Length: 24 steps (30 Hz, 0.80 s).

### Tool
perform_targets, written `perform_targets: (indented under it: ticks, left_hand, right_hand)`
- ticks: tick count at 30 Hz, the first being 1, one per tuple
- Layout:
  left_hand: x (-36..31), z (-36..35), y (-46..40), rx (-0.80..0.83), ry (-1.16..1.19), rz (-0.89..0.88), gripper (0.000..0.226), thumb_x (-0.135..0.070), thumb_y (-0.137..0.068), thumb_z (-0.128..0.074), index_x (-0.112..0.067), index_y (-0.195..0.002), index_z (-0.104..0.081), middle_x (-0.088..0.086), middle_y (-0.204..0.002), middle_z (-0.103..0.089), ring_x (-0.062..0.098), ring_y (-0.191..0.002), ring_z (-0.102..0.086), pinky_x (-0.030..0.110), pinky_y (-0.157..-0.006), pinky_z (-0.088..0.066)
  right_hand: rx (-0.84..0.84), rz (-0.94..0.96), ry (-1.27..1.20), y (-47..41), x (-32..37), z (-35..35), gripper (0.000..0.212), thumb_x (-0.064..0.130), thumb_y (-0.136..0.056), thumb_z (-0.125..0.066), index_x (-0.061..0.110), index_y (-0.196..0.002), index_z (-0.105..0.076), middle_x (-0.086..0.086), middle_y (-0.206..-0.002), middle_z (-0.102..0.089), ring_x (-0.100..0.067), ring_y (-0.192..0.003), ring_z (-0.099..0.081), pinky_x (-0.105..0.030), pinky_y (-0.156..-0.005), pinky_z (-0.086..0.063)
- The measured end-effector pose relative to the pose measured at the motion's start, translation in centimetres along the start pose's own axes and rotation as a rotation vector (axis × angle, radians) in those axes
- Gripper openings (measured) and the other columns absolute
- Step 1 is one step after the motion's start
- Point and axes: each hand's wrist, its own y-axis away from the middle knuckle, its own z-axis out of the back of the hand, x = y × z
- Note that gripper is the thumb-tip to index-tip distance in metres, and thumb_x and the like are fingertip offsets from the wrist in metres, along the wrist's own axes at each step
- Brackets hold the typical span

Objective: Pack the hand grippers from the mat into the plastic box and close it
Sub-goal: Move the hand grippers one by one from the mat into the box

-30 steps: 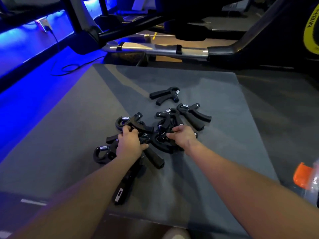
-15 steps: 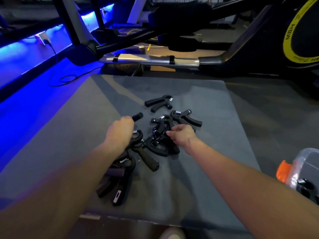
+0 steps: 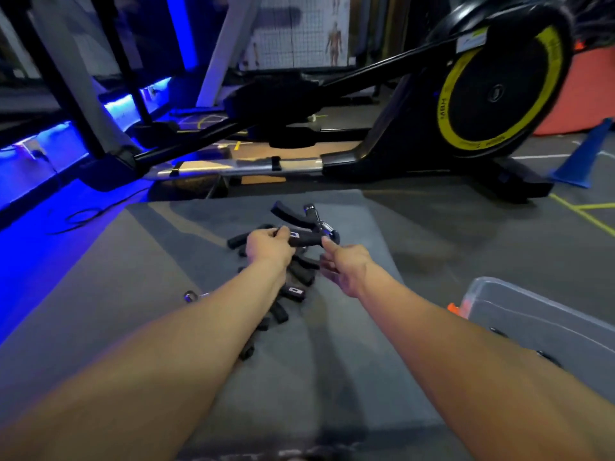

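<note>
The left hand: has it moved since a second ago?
Yes. The left hand has lifted off the pile on the mat, raising one hand gripper toward the mat's far edge.

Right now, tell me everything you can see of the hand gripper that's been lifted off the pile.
The raised hand gripper is black, with two padded-looking handles splayed in a V, a silvery coil spring and a metal knob at the hinge end. One handle bears a small white label. It is held above the mat; the left hand grips that handle, and the right hand has a fingertip at it.
</note>
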Motion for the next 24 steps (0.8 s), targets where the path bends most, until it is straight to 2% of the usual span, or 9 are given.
perform_targets:
  ticks: [3, 6, 8, 10, 13, 16, 19, 22, 24]
  left_hand:
    - [0.0, -4.4, 3.3, 0.175, 0.09, 0.038, 0.028, -0.009, -0.091, -0.055, -0.013, -0.064, -0.055, -0.004, -0.042, -0.06, 0.009, -0.053, -0.064, 0.039, -0.09, -0.05]
    - [0.2, -8.4, 6.7, 0.39, 0.104, 0.021, 0.012, -0.002, -0.091, -0.053, 0.006, -0.095, -0.062, 0.014, -0.085, -0.066, 0.023, -0.087, -0.06, 0.031, -0.088, -0.05]
    - [0.7, -10.8, 8.4, 0.507, 0.088, 0.02, 0.026, 0.002, -0.089, -0.055, 0.01, -0.114, -0.055, 0.017, -0.099, -0.062, 0.022, -0.085, -0.06, 0.024, -0.084, -0.049]
    - [1.3, -13.4, 10.7, 0.618, 0.045, -0.023, 0.025, 0.003, -0.088, -0.056, 0.005, -0.112, -0.056, 0.009, -0.086, -0.062, 0.013, -0.072, -0.057, 0.019, -0.075, -0.048]
    - [2.8, -17.2, 14.1, 0.778, -0.037, -0.028, 0.014, 0.004, -0.085, -0.059, -0.009, -0.09, -0.057, 0.002, -0.076, -0.058, 0.009, -0.066, -0.054, 0.017, -0.066, -0.045]
    - [5.1, -20.6, 16.5, 0.889, -0.122, -0.039, 0.019, 0.0, -0.081, -0.066, -0.015, -0.08, -0.054, 0.0, -0.078, -0.059, 0.01, -0.069, -0.054, 0.017, -0.064, -0.047]
    - [7.8, -23.6, 18.2, 0.912, -0.27, -0.12, 0.024, -0.014, -0.076, -0.075, -0.011, -0.094, -0.059, 0.003, -0.089, -0.06, 0.014, -0.079, -0.054, 0.029, -0.077, -0.045]
    - [10.1, -26.2, 19.9, 0.985, -0.427, -0.153, 0.045, -0.013, -0.077, -0.074, -0.006, -0.116, -0.055, 0.004, -0.113, -0.058, 0.012, -0.1, -0.052, 0.025, -0.091, -0.041]
    - [11.8, -28.0, 20.8, 1.042, -0.499, -0.149, 0.05, -0.014, -0.078, -0.073, -0.007, -0.123, -0.052, 0.004, -0.126, -0.054, 0.013, -0.112, -0.05, 0.024, -0.096, -0.039]
  right_hand:
    - [-0.083, 0.034, -0.163, 0.8, 2.2, 3.5, 0.017, 0.014, -0.092, -0.058, 0.011, -0.077, -0.049, -0.005, -0.065, -0.046, -0.014, -0.054, -0.042, -0.021, -0.051, -0.042]
    - [-0.165, 0.073, -0.279, 1.3, 3.9, 7.7, 0.018, 0.011, -0.09, -0.059, 0.016, -0.076, -0.049, -0.002, -0.069, -0.051, -0.012, -0.057, -0.048, -0.018, -0.042, -0.046]
    - [-0.243, 0.088, -0.265, 1.6, 4.6, 10.8, 0.017, 0.01, -0.088, -0.062, 0.017, -0.078, -0.05, -0.001, -0.069, -0.052, -0.012, -0.057, -0.05, -0.011, -0.034, -0.043]
    - [-0.304, 0.079, -0.219, 2.3, 5.1, 14.7, 0.013, 0.01, -0.086, -0.065, 0.014, -0.081, -0.054, -0.003, -0.066, -0.052, -0.013, -0.05, -0.052, -0.011, -0.031, -0.041]
    - [-0.386, 0.035, -0.162, 2.9, 5.3, 21.4, 0.022, 0.001, -0.085, -0.063, 0.007, -0.069, -0.05, -0.009, -0.062, -0.05, -0.011, -0.029, -0.053, -0.015, -0.029, -0.041]
    - [-0.503, -0.006, -0.001, 2.9, 4.6, 27.8, 0.015, 0.001, -0.078, -0.069, 0.004, -0.076, -0.054, -0.016, -0.08, -0.061, -0.021, -0.069, -0.067, -0.029, -0.054, -0.056]
    - [-0.584, -0.061, 0.127, 2.9, 2.7, 34.6, 0.028, 0.003, -0.072, -0.074, 0.004, -0.096, -0.06, -0.016, -0.1, -0.064, -0.026, -0.091, -0.064, -0.045, -0.085, -0.056]
    - [-0.673, -0.131, 0.188, 4.5, 0.5, 39.7, 0.046, 0.005, -0.07, -0.075, 0.001, -0.113, -0.061, -0.019, -0.117, -0.064, -0.031, -0.104, -0.064, -0.047, -0.093, -0.053]
    - [-0.732, -0.171, 0.205, 5.4, -1.1, 42.0, 0.046, 0.006, -0.07, -0.078, 0.001, -0.113, -0.062, -0.018, -0.115, -0.065, -0.027, -0.099, -0.065, -0.043, -0.093, -0.053]
